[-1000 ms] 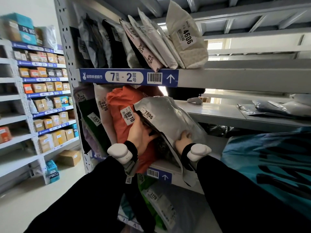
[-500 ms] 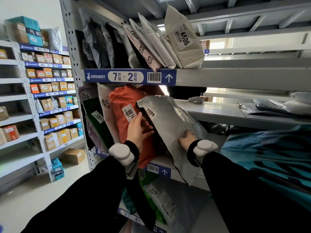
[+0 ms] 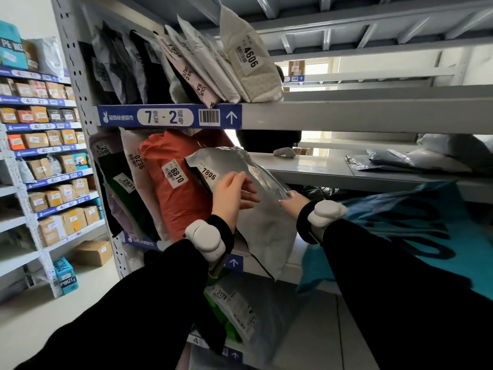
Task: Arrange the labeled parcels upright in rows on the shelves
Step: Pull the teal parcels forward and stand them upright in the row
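A: Where's the silver bag (image 3: 256, 198) now?

B: On the middle shelf (image 3: 306, 166), at the right end of the row, leaning left against the orange bag (image 3: 170, 188). Its label, 7806, faces out; its bottom hangs over the shelf's near edge.

A: And the hands?

B: The left hand (image 3: 232, 194) lies flat on the bag's face, fingers loosely spread, just right of the label. The right hand (image 3: 293, 202) rests at the bag's right edge; whether it pinches the film I cannot tell.

A: How will it handle?

B: Soft, crinkly and slick, probably light, so it may slump or slide. I'd hold both side edges low and push the bottom in.
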